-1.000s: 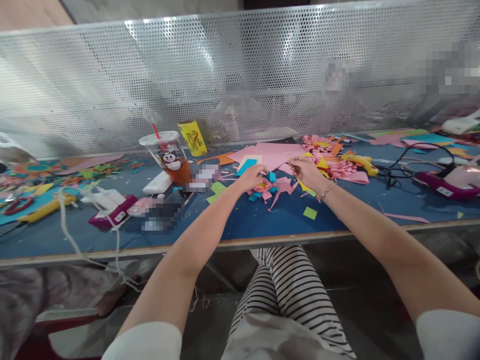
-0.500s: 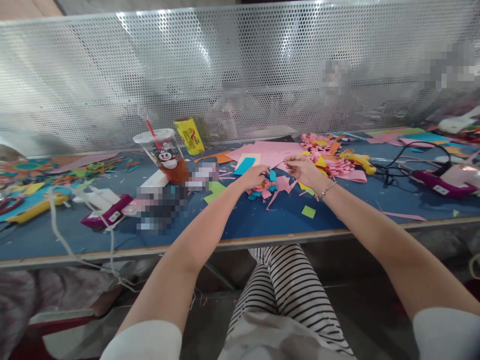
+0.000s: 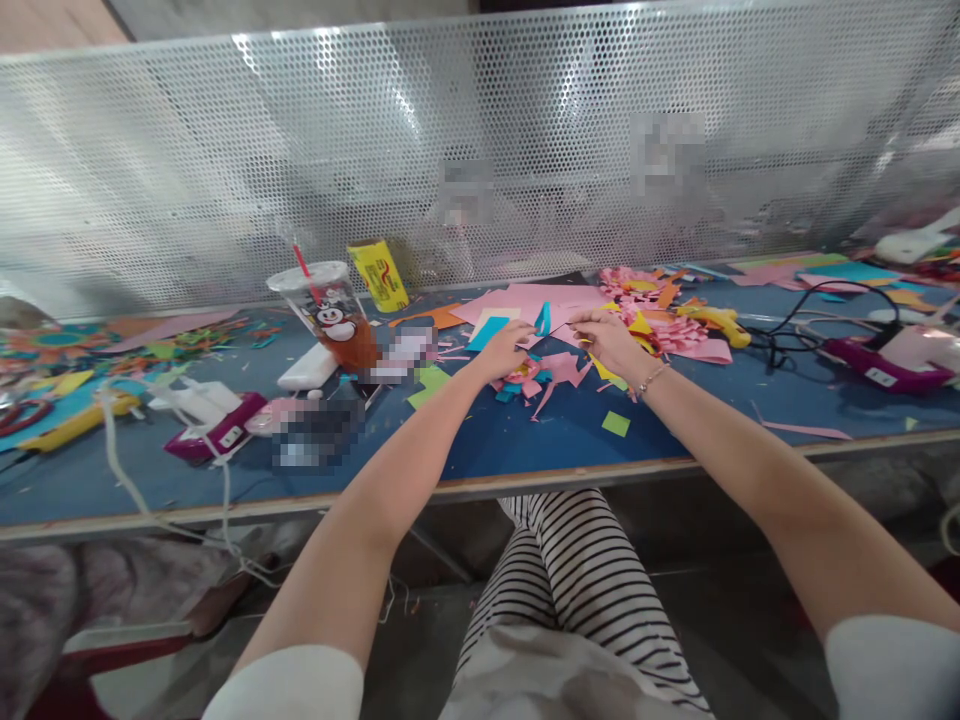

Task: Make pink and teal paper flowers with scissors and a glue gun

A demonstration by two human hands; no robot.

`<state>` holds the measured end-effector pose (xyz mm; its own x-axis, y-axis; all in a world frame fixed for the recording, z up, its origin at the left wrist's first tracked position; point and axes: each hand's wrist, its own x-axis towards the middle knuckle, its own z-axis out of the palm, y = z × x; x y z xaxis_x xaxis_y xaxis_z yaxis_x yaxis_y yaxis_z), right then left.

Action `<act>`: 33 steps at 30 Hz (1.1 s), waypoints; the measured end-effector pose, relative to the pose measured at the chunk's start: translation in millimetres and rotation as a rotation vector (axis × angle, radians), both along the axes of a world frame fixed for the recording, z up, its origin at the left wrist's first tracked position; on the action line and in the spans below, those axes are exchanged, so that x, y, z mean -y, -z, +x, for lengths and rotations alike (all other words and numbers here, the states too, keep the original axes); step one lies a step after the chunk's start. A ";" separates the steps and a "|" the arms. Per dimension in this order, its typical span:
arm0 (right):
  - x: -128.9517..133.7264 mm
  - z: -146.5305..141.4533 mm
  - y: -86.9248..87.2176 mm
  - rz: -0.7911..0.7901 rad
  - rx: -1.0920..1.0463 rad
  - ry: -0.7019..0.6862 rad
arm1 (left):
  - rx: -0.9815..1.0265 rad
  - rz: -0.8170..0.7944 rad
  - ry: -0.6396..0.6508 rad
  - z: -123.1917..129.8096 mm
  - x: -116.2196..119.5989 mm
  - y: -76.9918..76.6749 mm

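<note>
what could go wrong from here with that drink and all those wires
The cup stands near what looks like a power strip; if knocked, its drink might reach it.

The white cable hangs over the table edge, so it could get snagged.

The thin tool in the right hand meets the blue strip by the left hand and might tear it.

I'm in what looks like a craft workshop, with cut paper point(image 3: 564, 368) littering my long blue table point(image 3: 540, 445) mid-frame, a purple power strip point(image 3: 225, 425) at left and perforated metal screening point(image 3: 360, 150) above.
</note>
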<state>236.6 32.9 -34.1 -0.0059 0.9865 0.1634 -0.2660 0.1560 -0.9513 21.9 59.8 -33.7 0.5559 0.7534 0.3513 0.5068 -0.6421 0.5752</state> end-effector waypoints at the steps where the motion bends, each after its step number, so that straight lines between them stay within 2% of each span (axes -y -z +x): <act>1: -0.4 -0.9 0.4 0.011 0.035 0.020 | 0.038 -0.018 -0.003 0.2 1.0 -0.5; 4: -0.3 -4.7 1.1 0.055 0.151 0.088 | 0.160 -0.100 -0.001 1.5 5.8 -4.8; 6: 1.5 -8.1 1.0 0.071 0.179 0.085 | 0.230 -0.152 0.024 2.5 10.9 -9.6; 12: 13.1 -16.6 -2.8 0.068 0.018 -0.143 | 0.289 -0.222 0.136 6.1 28.9 -20.5; 20: 17.8 -15.8 -8.0 0.062 -0.068 -0.163 | 0.234 -0.198 0.153 12.5 36.1 -24.4; 22: 17.1 -15.2 -7.8 0.067 -0.072 -0.151 | 0.241 -0.179 0.107 11.5 31.9 -22.7; 24: 16.0 -14.1 -7.1 0.064 -0.072 -0.128 | 0.214 -0.125 -0.006 7.5 25.7 -18.8; 27: 12.8 -10.8 -5.7 0.053 -0.066 -0.086 | 0.053 -0.065 -0.168 -4.6 15.9 -11.1; 29: 9.8 -7.6 -4.8 0.045 -0.066 -0.069 | -0.047 -0.133 -0.181 -14.0 10.3 -6.7; 33: 3.3 1.3 -4.9 0.025 -0.114 -0.030 | -0.110 -0.212 -0.100 -26.2 4.5 -3.7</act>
<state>238.0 29.6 -29.2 -0.0150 0.9817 0.1896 -0.3767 0.1702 -0.9106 -4.3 55.2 -30.0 0.5013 0.8567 0.1214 0.6284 -0.4569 0.6296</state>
